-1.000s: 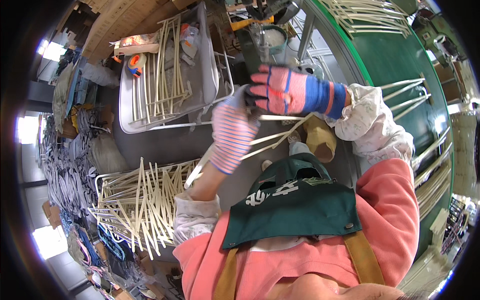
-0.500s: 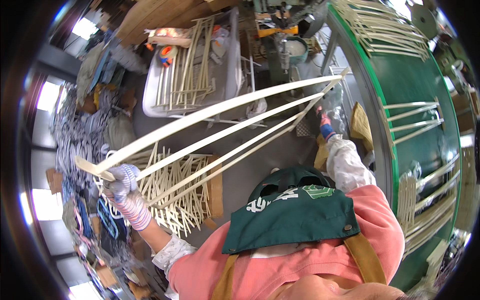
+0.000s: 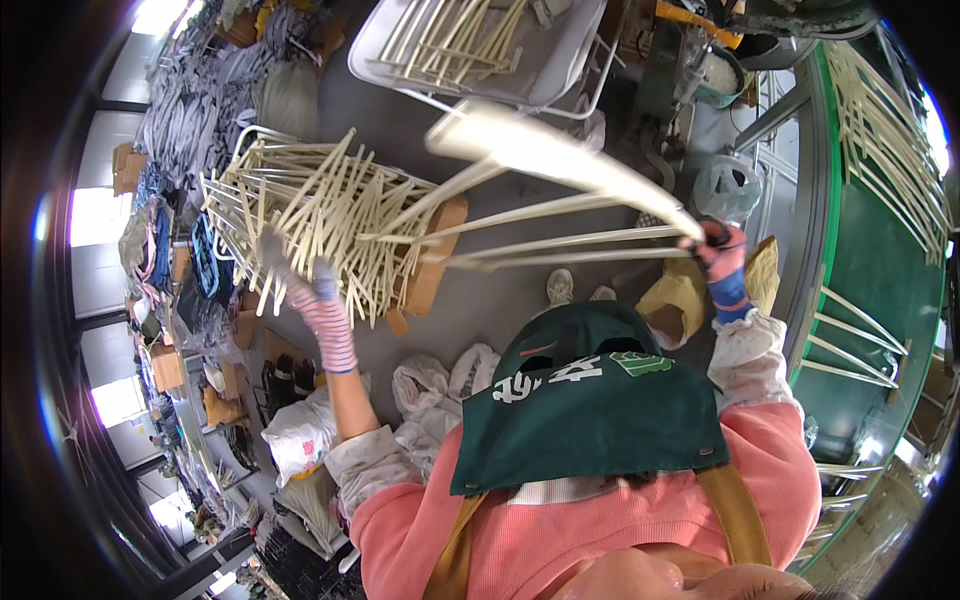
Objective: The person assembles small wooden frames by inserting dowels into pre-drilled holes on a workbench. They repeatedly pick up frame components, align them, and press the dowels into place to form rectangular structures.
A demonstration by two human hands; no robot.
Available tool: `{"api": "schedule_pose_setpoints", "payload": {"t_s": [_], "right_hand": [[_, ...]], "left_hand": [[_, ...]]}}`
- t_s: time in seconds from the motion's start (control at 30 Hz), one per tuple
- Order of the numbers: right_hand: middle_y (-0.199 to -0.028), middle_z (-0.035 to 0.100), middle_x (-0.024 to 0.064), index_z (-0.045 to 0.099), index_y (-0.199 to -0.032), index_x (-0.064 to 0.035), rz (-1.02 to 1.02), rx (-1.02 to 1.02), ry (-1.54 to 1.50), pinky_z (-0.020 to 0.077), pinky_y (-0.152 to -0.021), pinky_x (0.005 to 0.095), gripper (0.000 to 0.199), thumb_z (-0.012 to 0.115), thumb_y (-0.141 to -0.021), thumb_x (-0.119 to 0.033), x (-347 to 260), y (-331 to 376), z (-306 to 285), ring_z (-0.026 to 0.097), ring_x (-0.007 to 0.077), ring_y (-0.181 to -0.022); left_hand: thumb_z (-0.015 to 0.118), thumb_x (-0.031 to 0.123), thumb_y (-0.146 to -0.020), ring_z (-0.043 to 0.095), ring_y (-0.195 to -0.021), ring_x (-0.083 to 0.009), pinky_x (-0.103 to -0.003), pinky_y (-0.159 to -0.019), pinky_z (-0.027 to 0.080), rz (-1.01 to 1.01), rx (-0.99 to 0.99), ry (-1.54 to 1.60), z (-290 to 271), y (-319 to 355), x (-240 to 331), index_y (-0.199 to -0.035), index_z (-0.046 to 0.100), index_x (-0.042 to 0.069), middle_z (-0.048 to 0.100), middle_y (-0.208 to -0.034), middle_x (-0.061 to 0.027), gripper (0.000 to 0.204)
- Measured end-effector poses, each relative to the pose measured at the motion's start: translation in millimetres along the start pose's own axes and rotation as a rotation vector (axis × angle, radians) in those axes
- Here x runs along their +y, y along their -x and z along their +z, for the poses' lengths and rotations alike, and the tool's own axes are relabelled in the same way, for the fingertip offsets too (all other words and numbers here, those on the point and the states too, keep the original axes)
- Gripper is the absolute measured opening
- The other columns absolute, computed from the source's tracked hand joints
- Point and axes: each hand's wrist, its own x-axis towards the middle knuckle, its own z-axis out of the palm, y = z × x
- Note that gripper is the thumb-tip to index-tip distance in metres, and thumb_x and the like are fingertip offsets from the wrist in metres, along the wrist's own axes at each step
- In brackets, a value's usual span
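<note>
Head view shows the right hand [image 3: 722,258], gloved in pink and blue, closed around one end of a pale slatted frame [image 3: 560,158], which is blurred and stretches leftward above the grey floor [image 3: 505,340]. The striped-gloved left hand [image 3: 314,300] has its fingers apart beside a heap of pale strips [image 3: 340,215]; whether it touches them, I cannot tell.
</note>
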Motion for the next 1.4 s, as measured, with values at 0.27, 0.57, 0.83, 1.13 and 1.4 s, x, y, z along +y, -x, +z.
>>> {"api": "schedule_pose_setpoints", "payload": {"t_s": [0.27, 0.57, 0.83, 1.13, 1.4], "right_hand": [[-0.068, 0.062, 0.0103, 0.066, -0.071, -0.0079, -0.166, -0.089, 0.657, 0.0490, -0.059, 0.0359, 0.021, 0.074, -0.059, -0.024, -6, -48, 63, 0.061, 0.0295, -0.064], [-0.085, 0.065, 0.0094, 0.066, -0.086, -0.0079, -0.085, -0.285, 0.930, 0.0494, -0.075, 0.0379, 0.032, 0.071, -0.063, -0.030, 101, -51, 40, 0.062, 0.0287, -0.085], [-0.123, 0.053, 0.0142, 0.052, -0.124, -0.0097, 0.118, -0.728, 1.486, 0.0426, -0.093, 0.0396, 0.055, 0.054, -0.076, -0.035, 237, -9, -17, 0.052, 0.0289, -0.112], [-0.080, 0.063, 0.0111, 0.060, -0.099, -0.0123, 0.392, -0.753, 1.233, 0.0502, -0.060, 0.0404, 0.030, 0.057, -0.071, -0.021, 288, 31, 15, 0.063, 0.0301, -0.073], [-0.076, 0.064, 0.0108, 0.061, -0.093, -0.0125, 0.450, -0.603, 1.177, 0.0517, -0.060, 0.0417, 0.022, 0.059, -0.075, -0.026, 291, 57, 35, 0.064, 0.0308, -0.071]], "left_hand": [[0.044, 0.058, -0.088, 0.063, -0.086, -0.0202, -0.030, -0.079, 0.049, -0.573, -1.340, 0.889, 143, 52, -9, -0.103, 0.063, -0.004, 0.067, -0.093, -0.0136, 0.067], [0.059, 0.040, -0.088, 0.060, -0.071, -0.0130, -0.027, -0.069, 0.048, -0.573, -2.135, 0.981, 292, 84, -34, -0.091, 0.061, -0.002, 0.062, -0.078, -0.0061, 0.042], [0.058, 0.025, -0.090, 0.041, -0.047, -0.0053, -0.023, -0.045, 0.033, -0.481, -2.044, 0.684, 376, 193, -64, -0.073, 0.062, 0.005, 0.048, -0.056, 0.0025, 0.027], [0.049, 0.027, -0.091, 0.043, -0.060, -0.0391, -0.040, -0.059, 0.043, 0.178, -1.900, 0.550, 374, 207, -81, -0.082, 0.062, 0.000, 0.055, -0.068, -0.0236, 0.031], [0.047, 0.033, -0.090, 0.058, -0.068, -0.0396, -0.046, -0.065, 0.047, 0.270, -1.866, 0.178, 332, 193, -56, -0.081, 0.063, 0.002, 0.059, -0.068, -0.0213, 0.036]]}}
